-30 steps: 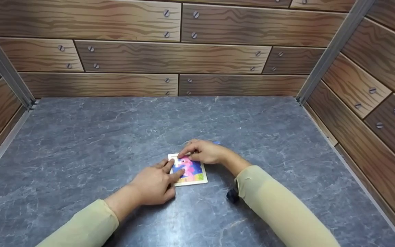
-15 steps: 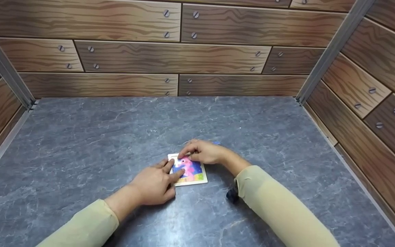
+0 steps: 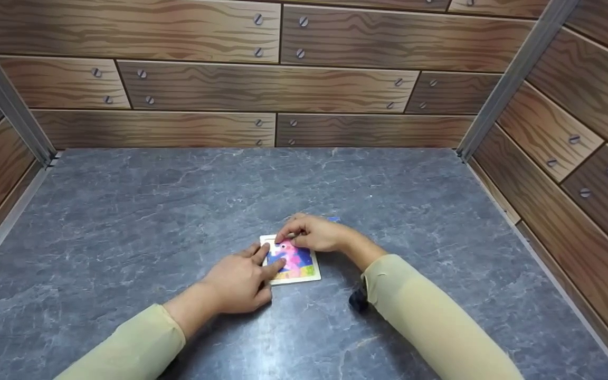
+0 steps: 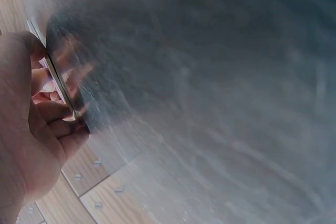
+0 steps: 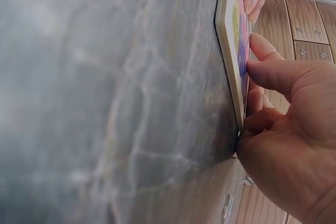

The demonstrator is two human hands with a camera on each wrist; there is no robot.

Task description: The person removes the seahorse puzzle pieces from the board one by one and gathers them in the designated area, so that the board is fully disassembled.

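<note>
Cream-edged, the pink-and-blue picture board [image 3: 304, 262] lies flat on the grey marbled worktop [image 3: 177, 200], both hands on it. The left hand [image 3: 240, 283] rests extended fingers across its left side, while the right hand [image 3: 319, 234] bends thumb and forefinger down onto its far part, though I cannot tell whether that grip pinches anything. Just beyond the right hand lies a small blue piece [image 3: 334, 218], partly hidden.
</note>
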